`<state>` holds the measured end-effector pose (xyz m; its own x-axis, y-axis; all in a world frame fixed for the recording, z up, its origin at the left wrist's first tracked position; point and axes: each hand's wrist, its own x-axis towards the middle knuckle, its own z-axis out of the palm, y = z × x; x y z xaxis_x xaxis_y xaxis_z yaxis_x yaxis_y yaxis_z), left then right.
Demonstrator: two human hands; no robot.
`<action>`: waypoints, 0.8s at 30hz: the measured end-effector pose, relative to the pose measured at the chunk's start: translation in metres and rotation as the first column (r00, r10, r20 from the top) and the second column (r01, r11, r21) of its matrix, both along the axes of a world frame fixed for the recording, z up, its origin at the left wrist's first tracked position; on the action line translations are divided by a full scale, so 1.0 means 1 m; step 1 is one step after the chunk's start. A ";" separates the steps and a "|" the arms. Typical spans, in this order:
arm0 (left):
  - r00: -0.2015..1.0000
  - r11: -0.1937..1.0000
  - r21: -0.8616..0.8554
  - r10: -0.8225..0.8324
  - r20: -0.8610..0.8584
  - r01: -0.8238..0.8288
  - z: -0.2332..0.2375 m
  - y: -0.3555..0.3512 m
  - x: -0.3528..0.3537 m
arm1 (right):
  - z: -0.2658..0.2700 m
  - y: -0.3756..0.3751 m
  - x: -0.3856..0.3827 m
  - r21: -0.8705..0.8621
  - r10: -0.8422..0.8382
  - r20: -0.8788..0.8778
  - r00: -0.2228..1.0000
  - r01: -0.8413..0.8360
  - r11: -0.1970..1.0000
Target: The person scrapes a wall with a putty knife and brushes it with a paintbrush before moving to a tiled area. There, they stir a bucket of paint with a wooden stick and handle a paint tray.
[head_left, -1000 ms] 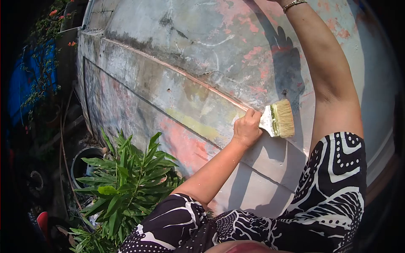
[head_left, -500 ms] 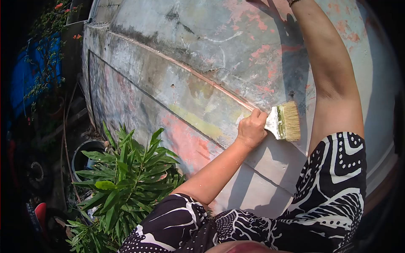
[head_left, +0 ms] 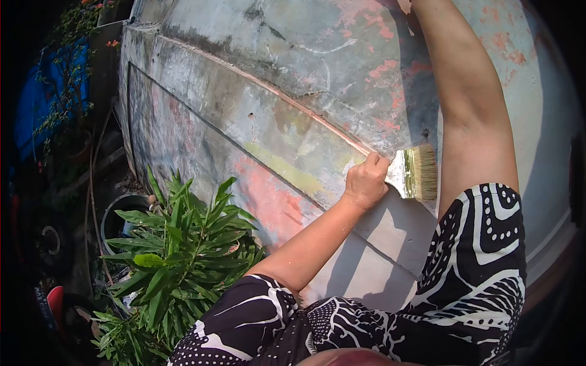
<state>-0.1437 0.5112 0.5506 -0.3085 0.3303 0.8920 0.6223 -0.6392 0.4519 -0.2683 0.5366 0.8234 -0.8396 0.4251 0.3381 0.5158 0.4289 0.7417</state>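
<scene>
My left hand (head_left: 367, 180) is closed around the handle of a wide paintbrush (head_left: 412, 173). Its pale bristles point to the right, close over the wall, and white paint smears the metal band and handle. Behind the brush stands a weathered wall (head_left: 268, 140) with grey, pink and yellowish patches and a raised pink-edged ledge. Reaching up along the wall, my right arm (head_left: 470, 91) runs to the top edge of the view. Only a sliver of my right hand (head_left: 405, 6) shows there, and its fingers are hidden beyond the frame.
A leafy green plant (head_left: 177, 256) grows at the lower left, against the wall. Behind its leaves stands a dark bucket (head_left: 114, 219). Farther left are a blue sheet (head_left: 36, 104), a flowering shrub (head_left: 67, 79) and a dark wheel (head_left: 52, 241).
The view has shifted slightly. My right arm has moved a little left and up, taking more of the hand out of frame. My left hand keeps its grip on the paintbrush.
</scene>
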 end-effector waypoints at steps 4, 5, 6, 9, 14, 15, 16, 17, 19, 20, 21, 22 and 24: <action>1.000 1.000 -0.013 -0.008 0.022 0.009 0.001 -0.002 -0.002 | -0.033 0.002 -0.040 0.058 -0.031 0.002 1.000 0.030 0.998; 0.999 1.000 -0.002 -0.028 0.035 0.028 0.002 -0.004 -0.002 | -0.038 0.002 -0.041 0.068 -0.034 0.027 0.999 0.032 0.997; 0.997 0.998 -0.018 -0.052 0.051 0.053 0.000 -0.002 -0.001 | -0.039 -0.002 -0.037 0.078 -0.039 0.047 0.998 0.036 0.996; 1.000 0.996 -0.081 -0.024 -0.001 0.024 0.000 0.002 -0.001 | -0.038 -0.014 -0.016 0.121 -0.057 0.074 0.996 0.048 0.991; 0.998 0.994 -0.085 -0.068 0.015 0.069 -0.005 0.003 0.004 | -0.099 -0.008 -0.036 0.170 -0.042 0.231 0.972 0.002 0.985; 0.998 0.991 -0.116 -0.065 0.012 0.066 -0.005 0.006 0.004 | -0.118 -0.010 -0.041 0.180 0.019 0.281 0.959 -0.073 0.981; 0.997 0.976 -0.201 -0.081 -0.005 0.078 -0.004 0.007 0.005 | -0.117 -0.008 -0.041 0.138 0.081 0.190 0.978 -0.108 0.984; 0.996 0.985 -0.148 -0.081 0.022 0.083 -0.003 0.004 0.003 | -0.110 -0.011 -0.037 0.102 0.136 0.098 0.986 -0.146 0.984; 0.993 0.995 -0.047 -0.087 0.077 0.091 0.001 -0.004 0.000 | -0.087 -0.029 -0.020 0.131 0.154 0.051 0.987 -0.159 0.979; 0.994 0.992 -0.066 -0.100 0.045 0.103 0.000 -0.001 -0.001 | -0.078 -0.025 -0.007 0.159 0.139 0.044 0.989 -0.144 0.977; 0.995 0.995 -0.042 -0.086 0.059 0.089 -0.002 0.001 -0.001 | -0.070 -0.021 0.006 0.186 0.123 0.038 0.992 -0.128 0.974; 0.994 0.997 -0.015 -0.078 0.071 0.079 -0.003 0.004 0.001 | -0.069 -0.019 0.019 0.186 0.061 0.036 0.997 -0.067 0.980; 0.991 0.994 -0.009 -0.107 0.078 0.108 -0.002 0.000 -0.001 | -0.080 -0.028 0.044 0.124 0.031 0.071 0.997 -0.040 0.992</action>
